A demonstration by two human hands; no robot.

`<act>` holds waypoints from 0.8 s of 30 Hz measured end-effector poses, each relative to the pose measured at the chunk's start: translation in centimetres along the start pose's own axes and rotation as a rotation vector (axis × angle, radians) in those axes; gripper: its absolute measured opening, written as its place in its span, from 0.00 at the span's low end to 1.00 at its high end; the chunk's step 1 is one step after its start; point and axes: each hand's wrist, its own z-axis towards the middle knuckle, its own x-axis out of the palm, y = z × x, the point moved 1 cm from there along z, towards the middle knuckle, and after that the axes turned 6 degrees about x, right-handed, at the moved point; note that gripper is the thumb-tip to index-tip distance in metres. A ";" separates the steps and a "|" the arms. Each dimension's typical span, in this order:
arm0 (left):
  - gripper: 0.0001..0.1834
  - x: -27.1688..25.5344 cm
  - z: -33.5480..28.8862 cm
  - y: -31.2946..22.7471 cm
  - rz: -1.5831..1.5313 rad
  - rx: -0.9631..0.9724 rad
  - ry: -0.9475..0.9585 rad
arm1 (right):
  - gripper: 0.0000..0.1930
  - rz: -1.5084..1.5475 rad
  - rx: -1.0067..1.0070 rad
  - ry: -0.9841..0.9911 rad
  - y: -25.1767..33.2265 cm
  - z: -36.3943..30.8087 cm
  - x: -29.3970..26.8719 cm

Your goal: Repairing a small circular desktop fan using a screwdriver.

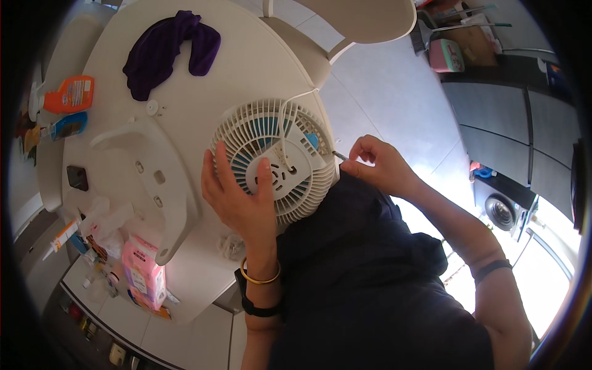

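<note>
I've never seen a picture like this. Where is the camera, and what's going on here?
No machine here: these are a person's own bare hands. The single picture comes from a wide fisheye camera worn on the head, looking down, so straight edges bend near the rim. On the white table lies a fan with blue blades behind its cage. The left hand spreads over the cage; the right hand pinches a thin dark tool, perhaps a screwdriver, beside it. Also on the table are a curved white plastic piece, a purple cloth and a pink package.
</note>
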 end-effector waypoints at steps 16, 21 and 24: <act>0.33 0.0 0.0 0.0 -0.004 -0.001 0.009 | 0.16 -0.625 -0.125 0.009 3.1 -0.7 -1.2; 0.32 0.1 0.0 0.2 0.012 0.005 0.014 | 0.11 -0.287 0.013 0.152 4.8 -0.2 -1.7; 0.35 0.1 0.0 0.4 0.018 0.022 0.008 | 0.12 -0.009 0.042 0.227 3.7 0.1 -1.3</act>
